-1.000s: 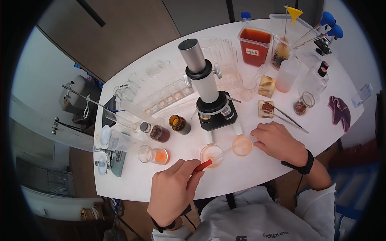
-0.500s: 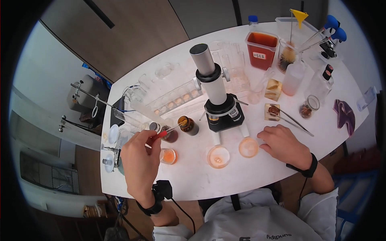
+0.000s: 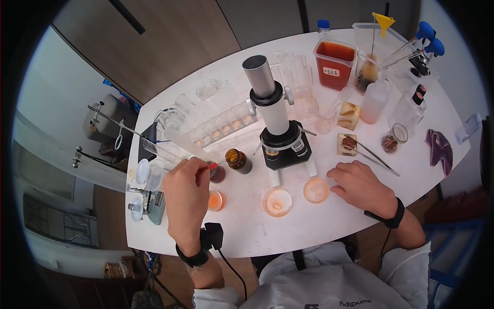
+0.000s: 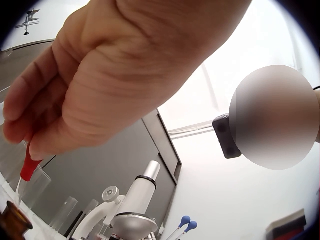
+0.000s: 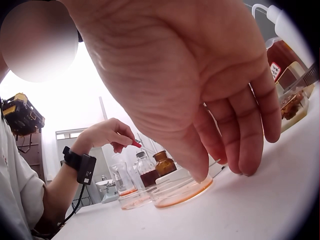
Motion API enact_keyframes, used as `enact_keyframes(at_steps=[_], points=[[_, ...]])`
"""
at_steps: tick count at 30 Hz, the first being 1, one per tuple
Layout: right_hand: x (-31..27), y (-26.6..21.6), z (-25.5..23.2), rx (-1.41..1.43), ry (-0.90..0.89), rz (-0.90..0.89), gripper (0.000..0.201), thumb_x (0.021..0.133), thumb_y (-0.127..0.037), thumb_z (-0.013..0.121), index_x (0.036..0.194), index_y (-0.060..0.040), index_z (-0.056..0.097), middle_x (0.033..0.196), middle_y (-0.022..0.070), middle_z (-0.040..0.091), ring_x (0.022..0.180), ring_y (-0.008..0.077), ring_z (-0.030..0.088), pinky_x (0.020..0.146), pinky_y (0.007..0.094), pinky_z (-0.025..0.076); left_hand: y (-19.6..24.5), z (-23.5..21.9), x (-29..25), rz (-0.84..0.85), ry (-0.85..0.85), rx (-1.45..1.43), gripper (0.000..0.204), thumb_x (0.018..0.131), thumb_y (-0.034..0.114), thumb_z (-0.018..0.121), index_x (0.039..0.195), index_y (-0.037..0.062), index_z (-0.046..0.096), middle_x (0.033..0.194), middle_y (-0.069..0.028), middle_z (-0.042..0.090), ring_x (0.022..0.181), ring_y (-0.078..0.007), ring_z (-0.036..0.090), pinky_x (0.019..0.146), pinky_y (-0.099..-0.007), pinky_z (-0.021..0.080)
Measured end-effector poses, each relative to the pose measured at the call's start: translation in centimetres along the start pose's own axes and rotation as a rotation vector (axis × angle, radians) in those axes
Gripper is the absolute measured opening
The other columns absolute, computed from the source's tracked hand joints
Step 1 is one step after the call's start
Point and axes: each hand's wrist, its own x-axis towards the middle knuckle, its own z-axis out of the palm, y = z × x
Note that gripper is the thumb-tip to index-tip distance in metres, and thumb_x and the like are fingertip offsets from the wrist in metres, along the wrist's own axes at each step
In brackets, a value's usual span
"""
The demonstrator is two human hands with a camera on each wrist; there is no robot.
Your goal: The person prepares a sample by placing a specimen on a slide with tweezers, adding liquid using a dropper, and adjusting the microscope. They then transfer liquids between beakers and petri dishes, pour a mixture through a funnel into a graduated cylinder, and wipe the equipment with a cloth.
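My left hand [image 3: 186, 201] pinches the red rubber bulb [image 4: 30, 169] of a glass dropper between thumb and fingers. Its glass tube points down at the mouth of the open amber bottle [image 3: 237, 161], which stands just right of the hand in the head view. My right hand [image 3: 360, 188] is by the right-hand petri dish [image 3: 316, 190], fingers relaxed and thumb close to the rim in the right wrist view. Another petri dish [image 3: 278, 202], with pale orange liquid and small bubbles, lies left of that one. A bottle of dark red contents [image 3: 218, 175] is partly hidden behind the left hand.
A microscope [image 3: 275, 118] stands behind the dishes. Left of them is a glass vessel with orange liquid [image 3: 216, 201], then a small balance [image 3: 153, 205]. Tweezers [image 3: 378, 159] lie to the right, near a jar [image 3: 395, 138]. A red-brown tub [image 3: 334, 67] stands at the back.
My left hand has carried the dropper from the left petri dish leftwards to the amber bottle, shifting only slightly over the last half second. The right hand has stayed beside the right dish.
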Motion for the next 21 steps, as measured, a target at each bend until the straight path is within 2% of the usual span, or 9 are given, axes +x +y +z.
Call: enact_keyframes(at_steps=[5,8,11,15,21], points=[[0.0,-0.1,-0.1,0.005,0.014,-0.008,0.027,0.084,-0.017,0.078,0.105,-0.0028,0.068,0.097,0.0129,0.068,0.088,0.0362,0.067,0.079,0.0452,0.054,0.7,-0.1,0.2,-0.010,-0.009,0.018,0.012,0.086,0.002,0.070,0.097,-0.0017,0.074,0.084,-0.0172,0.071,0.073,-0.0340,0.069,0.068,-0.0398,0.053],[0.0,-0.2,-0.2,0.014,-0.041,0.026,0.030,0.085,-0.016,0.077,0.111,-0.0050,0.069,0.099,0.0113,0.068,0.094,0.0348,0.065,0.083,0.0447,0.052,0.7,0.3,0.3,-0.028,-0.021,0.006,0.017,0.086,0.001,0.070,0.102,-0.0008,0.076,0.086,-0.0174,0.071,0.075,-0.0337,0.070,0.071,-0.0391,0.055],[0.1,0.3,0.4,-0.009,-0.026,0.000,0.029,0.085,-0.016,0.077,0.110,-0.0047,0.069,0.099,0.0107,0.067,0.094,0.0338,0.066,0.083,0.0441,0.052,0.2,1.0,0.8,-0.007,-0.029,0.036,0.024,0.086,0.003,0.071,0.109,0.0000,0.076,0.088,-0.0172,0.072,0.077,-0.0330,0.071,0.073,-0.0392,0.056],[0.0,0.2,0.5,-0.023,-0.023,-0.007,0.027,0.085,-0.015,0.076,0.109,-0.0042,0.069,0.098,0.0103,0.067,0.092,0.0327,0.067,0.083,0.0432,0.052,0.4,1.5,0.9,-0.033,-0.051,0.116,0.032,0.084,0.008,0.074,0.115,0.0010,0.075,0.089,-0.0168,0.072,0.077,-0.0323,0.071,0.072,-0.0404,0.055],[0.0,0.2,0.2,0.002,-0.007,-0.035,0.026,0.086,-0.014,0.076,0.109,-0.0039,0.069,0.098,0.0104,0.067,0.092,0.0325,0.067,0.082,0.0430,0.052,0.4,1.6,0.3,-0.067,-0.036,0.055,0.037,0.084,0.010,0.076,0.120,0.0019,0.073,0.089,-0.0153,0.071,0.073,-0.0310,0.070,0.070,-0.0404,0.054]])
